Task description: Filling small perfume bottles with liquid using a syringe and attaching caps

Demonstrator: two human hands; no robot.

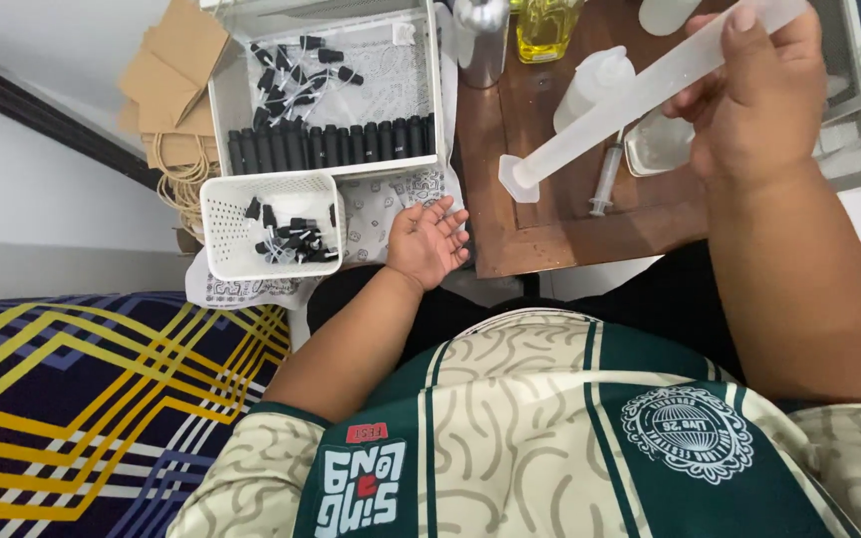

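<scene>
Translucent plastic makes up the measuring cylinder (640, 95) that slants across the upper right of the frame, base end low near the centre. The right hand (759, 90) grips its upper end, fingers curled round the tube with the thumb laid along it. The left hand (429, 239) rests palm up at mid-frame, fingers loosely spread and holding nothing, just beside a small white basket (269, 227) of black caps. Above it, a larger white tray (326, 85) holds a row of black bottles. Under the cylinder, on the wooden table (550, 229), lie a syringe (607, 179) and a white squeeze bottle (595, 85).
</scene>
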